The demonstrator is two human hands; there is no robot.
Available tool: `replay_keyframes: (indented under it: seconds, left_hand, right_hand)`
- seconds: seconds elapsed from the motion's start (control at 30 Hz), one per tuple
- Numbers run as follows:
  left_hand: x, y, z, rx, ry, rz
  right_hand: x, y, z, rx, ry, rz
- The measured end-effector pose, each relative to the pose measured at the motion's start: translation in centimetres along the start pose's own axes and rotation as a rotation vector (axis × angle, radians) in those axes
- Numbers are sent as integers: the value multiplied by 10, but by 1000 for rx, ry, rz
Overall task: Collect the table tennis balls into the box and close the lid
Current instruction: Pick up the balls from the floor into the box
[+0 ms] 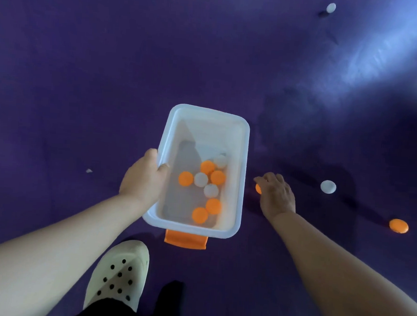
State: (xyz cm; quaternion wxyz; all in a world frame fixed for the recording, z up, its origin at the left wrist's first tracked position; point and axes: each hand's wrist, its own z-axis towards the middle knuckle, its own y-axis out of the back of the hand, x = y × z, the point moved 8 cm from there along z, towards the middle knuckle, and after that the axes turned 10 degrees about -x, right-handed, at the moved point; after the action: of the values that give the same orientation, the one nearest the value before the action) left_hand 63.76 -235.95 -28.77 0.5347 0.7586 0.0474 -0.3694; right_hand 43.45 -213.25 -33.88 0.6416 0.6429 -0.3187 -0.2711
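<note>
A translucent white box (243,160) with an orange clasp (185,239) on its near end is held above the purple floor. My left hand (144,178) grips its left rim, thumb inside. Several orange and white balls (202,179) lie in the box. My right hand (277,193) is down on the floor right of the box, fingers curled over an orange ball (258,189) that is mostly hidden. A white ball (328,186) and an orange ball (398,226) lie further right. Another white ball (331,7) sits far away at the top. No lid is in view.
A purple floor (85,77) fills the view, with a bright glare patch at the upper right. My foot in a pale perforated clog (118,274) stands near the bottom, just left of the box. A tiny white scrap (88,170) lies at the left.
</note>
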Motion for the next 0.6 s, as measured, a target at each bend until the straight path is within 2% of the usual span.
replay_keyframes:
  seconds: [0.07, 0.17, 0.2, 0.27, 0.33, 0.4, 0.5, 0.57, 0.6]
  left_hand:
    - [1, 0, 1, -11, -8, 63]
    - [-2, -1, 1, -16, -17, 132]
    - [-3, -1, 0, -21, -19, 152]
    - [-4, -2, 0, -26, -22, 181]
    - [-4, -2, 0, -24, -26, 188]
    - [-3, -2, 1, -30, -31, 194]
    - [-2, -2, 2, -39, -30, 199]
    - [-1, -2, 2, -37, -31, 194]
    - [-1, -2, 2, -35, -34, 193]
  right_hand:
    - [-2, 6, -2, -64, -63, 92]
    - [-8, 43, -16, -396, -367, 541]
    - [-3, 57, -21, -492, -400, 665]
    - [19, 84, -27, -581, -306, 815]
    - [39, 98, -28, -564, -170, 893]
    - [36, 94, -26, -551, -171, 909]
    - [-5, 73, -20, -589, -367, 721]
    - [-32, 50, -14, -495, -482, 530]
    - [-40, 37, -10, -384, -502, 462]
